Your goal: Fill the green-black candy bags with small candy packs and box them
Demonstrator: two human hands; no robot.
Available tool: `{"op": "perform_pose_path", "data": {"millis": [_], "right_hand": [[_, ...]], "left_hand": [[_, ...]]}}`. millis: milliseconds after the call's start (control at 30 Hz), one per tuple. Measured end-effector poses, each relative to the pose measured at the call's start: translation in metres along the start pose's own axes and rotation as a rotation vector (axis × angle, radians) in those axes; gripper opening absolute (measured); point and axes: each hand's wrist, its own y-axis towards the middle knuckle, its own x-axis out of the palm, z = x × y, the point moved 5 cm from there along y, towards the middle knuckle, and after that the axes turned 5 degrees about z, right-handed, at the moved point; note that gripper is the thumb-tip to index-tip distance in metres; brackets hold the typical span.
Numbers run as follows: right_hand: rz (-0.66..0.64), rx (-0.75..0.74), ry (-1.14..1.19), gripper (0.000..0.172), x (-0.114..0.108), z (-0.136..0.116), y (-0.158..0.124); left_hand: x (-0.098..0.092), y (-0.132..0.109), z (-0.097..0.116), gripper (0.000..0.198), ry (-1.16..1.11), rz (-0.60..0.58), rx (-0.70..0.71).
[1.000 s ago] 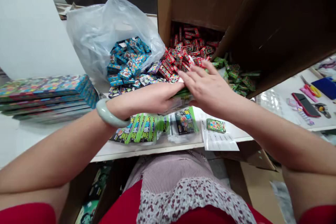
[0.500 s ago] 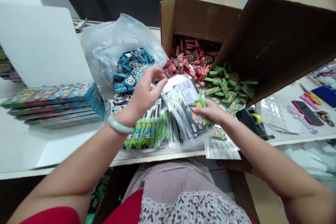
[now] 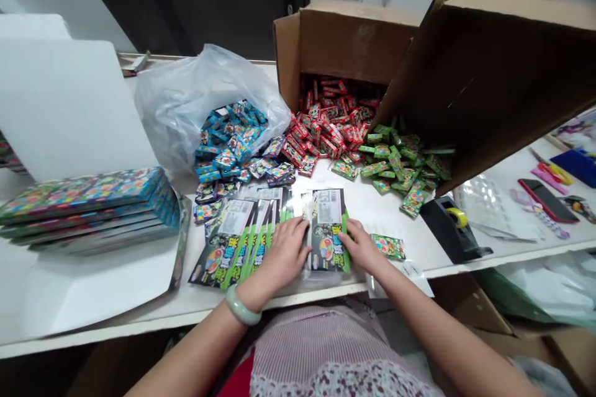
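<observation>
A green-and-black card packet in a clear sleeve lies flat near the table's front edge. My left hand, with a pale green bangle on the wrist, rests flat with its fingers stretched against the packet's left side and over a fanned row of similar packets. My right hand pinches the packet's right edge with thumb and fingers. A single small green box lies just right of that hand.
Behind the packets are a plastic bag of small blue boxes, a tipped cardboard carton spilling red boxes and green boxes, a tape dispenser, a stack of flat colourful boxes at left, and a phone with scissors at right.
Both hands came down from the piles toward the front edge. The packet held up in the air half a second ago now lies flat on the table beside the fanned row.
</observation>
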Motion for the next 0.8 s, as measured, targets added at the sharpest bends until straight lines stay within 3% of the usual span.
{"op": "perform_pose_path", "data": {"millis": [267, 433, 567, 633, 700, 800], "right_hand": [[-0.015, 0.109, 0.153, 0.028, -0.002, 0.009, -0.011], [0.024, 0.027, 0.093, 0.02, 0.008, -0.009, -0.021], [-0.04, 0.002, 0.02, 0.015, 0.024, -0.016, -0.022], [-0.082, 0.015, -0.015, 0.022, 0.029, -0.018, -0.024], [-0.128, 0.029, -0.052, 0.04, 0.027, -0.019, -0.028], [-0.139, -0.043, -0.083, 0.059, -0.003, -0.015, -0.03]], "left_hand": [[-0.008, 0.003, -0.003, 0.043, -0.121, 0.014, -0.023], [-0.006, 0.007, -0.005, 0.039, -0.15, 0.022, -0.027], [-0.003, 0.01, -0.009, 0.039, -0.099, 0.07, 0.002], [-0.001, 0.012, -0.01, 0.042, -0.051, 0.096, 0.019], [0.0, 0.012, -0.011, 0.043, 0.026, 0.104, 0.031], [0.0, 0.013, -0.011, 0.035, 0.152, 0.064, 0.041]]}}
